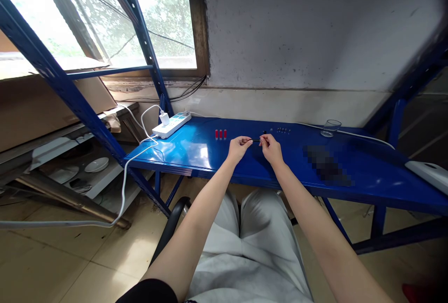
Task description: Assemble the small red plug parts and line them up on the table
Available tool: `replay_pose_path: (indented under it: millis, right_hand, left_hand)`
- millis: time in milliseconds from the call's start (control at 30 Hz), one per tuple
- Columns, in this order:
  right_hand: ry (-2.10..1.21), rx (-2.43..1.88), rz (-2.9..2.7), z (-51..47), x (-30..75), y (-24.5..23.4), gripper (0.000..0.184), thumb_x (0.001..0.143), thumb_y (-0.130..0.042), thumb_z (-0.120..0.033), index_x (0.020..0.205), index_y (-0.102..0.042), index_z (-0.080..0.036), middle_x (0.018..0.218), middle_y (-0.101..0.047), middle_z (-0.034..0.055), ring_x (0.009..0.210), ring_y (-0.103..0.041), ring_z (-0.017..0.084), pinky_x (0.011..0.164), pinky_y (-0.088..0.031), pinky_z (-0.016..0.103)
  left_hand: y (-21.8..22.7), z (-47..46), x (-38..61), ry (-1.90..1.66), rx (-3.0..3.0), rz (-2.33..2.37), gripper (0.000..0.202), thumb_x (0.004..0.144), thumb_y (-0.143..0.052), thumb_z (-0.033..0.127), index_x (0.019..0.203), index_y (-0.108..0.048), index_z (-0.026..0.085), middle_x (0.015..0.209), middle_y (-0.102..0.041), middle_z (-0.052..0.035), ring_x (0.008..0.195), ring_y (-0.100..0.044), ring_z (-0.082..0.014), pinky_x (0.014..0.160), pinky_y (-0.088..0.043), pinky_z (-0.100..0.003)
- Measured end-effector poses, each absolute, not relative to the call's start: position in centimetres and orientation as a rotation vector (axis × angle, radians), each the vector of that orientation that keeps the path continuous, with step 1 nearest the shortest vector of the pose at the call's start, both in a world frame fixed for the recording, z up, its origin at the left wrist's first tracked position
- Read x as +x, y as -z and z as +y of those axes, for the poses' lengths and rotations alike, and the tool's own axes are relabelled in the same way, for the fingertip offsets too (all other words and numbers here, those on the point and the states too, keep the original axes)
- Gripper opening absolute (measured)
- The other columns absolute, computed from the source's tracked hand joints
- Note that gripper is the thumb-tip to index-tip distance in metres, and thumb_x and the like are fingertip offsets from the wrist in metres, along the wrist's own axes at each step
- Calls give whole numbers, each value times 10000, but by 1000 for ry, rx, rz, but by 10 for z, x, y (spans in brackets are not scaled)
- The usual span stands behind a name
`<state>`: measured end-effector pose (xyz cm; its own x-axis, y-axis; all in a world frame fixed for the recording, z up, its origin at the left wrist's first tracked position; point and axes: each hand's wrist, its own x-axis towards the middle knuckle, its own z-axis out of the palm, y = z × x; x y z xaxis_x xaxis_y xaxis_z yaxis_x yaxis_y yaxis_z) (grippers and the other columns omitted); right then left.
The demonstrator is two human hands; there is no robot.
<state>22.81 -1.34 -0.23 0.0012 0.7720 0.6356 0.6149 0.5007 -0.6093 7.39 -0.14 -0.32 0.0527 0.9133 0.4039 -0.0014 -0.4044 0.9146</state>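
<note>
My left hand [240, 148] is closed in a pinch on one end of a thin black rod-like piece [256, 141], held just above the blue table [191, 151]. The other end is between the pinched fingers of my right hand [271, 148]. What exactly the dark piece is cannot be made out at this size. Left of my hands, three small red cylinders [220, 134] with pale ends stand in a row. Several tiny metallic pieces [283, 130] lie beyond my right hand.
A white power strip [172, 125] with a plugged-in charger [164, 118] sits at the table's left end. Toward the right are a clear glass [331, 128], a pixelated dark object [327, 165] and a white device [429, 175]. A white cable [123, 191] hangs off the left edge.
</note>
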Motion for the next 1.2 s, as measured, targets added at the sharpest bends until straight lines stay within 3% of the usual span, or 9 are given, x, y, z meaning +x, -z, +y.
replay_pose_path:
  millis: [733,1033,1200]
  right_hand:
    - [-177,-1242,-1712,-11,228,5,306,891,-301,-419,952,-497,-194,702,-597,50,604,-537,168,576,-382,273]
    - [-266,-1299,-1598,-14,225,0,287,884,-290,-364,1047,-435,-179,762,-602,65,586,-528,154,553,-366,266]
    - [-316,-1307,-1631,-14,225,0,270,869,-325,-344,1052,-434,-178,764,-598,76,576,-522,163,531,-368,276]
  left_hand:
    - [-6,5,75,-1428,1761,1027,224,712,-637,312,834,-682,129,765,-667,-76,677,-582,-134,664,-462,-266]
    - [-91,55,44,-876,2574,1182,137,664,-653,181,787,-712,177,796,-679,-67,768,-595,-190,769,-433,-286]
    - [-97,71,23,-612,2630,1367,16,619,-683,172,631,-679,181,712,-664,-71,801,-604,-213,780,-420,-284]
